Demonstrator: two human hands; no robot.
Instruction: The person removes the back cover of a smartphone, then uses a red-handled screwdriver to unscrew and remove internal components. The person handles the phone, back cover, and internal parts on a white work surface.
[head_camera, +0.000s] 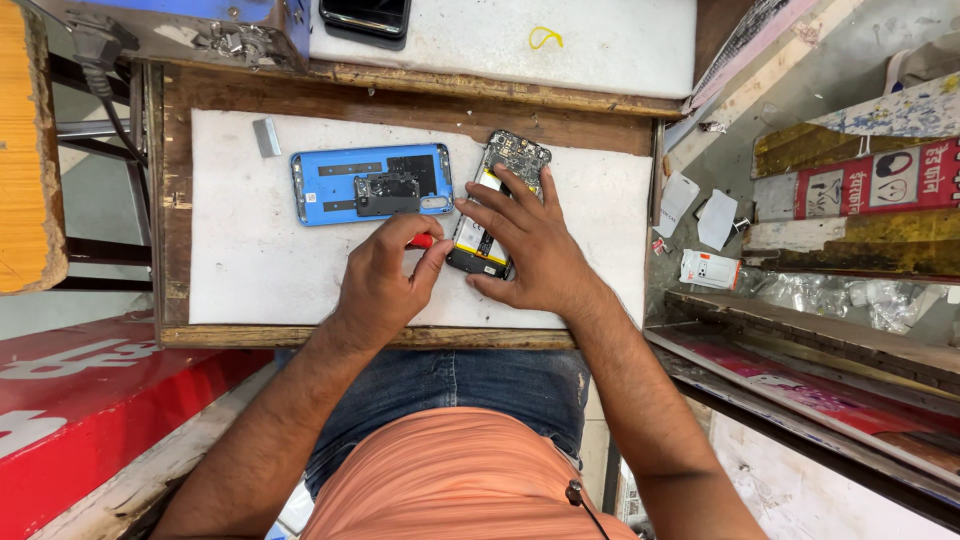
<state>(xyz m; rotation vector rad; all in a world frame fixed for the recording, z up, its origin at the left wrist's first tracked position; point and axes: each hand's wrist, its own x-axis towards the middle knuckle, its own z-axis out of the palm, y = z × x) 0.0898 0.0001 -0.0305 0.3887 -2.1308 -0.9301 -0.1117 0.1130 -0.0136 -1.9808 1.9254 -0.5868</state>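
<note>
The blue back cover already lies off on the tabletop; the right hand presses the opened phone flat, the left hand pinches a red-handled screwdriver, so internals seem still unfinished.

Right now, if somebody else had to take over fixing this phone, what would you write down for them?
Left hand: pinching a red-handled tool, its tip at the opened phone.
Right hand: pressing flat on that phone, holding it down on the white mat.
Blue back cover: already off, lying inside-up on the mat to the left, apart from the phone.
Done: phone opened, battery and circuit board showing.
Left: work inside the phone; the cover is not back on.
</note>
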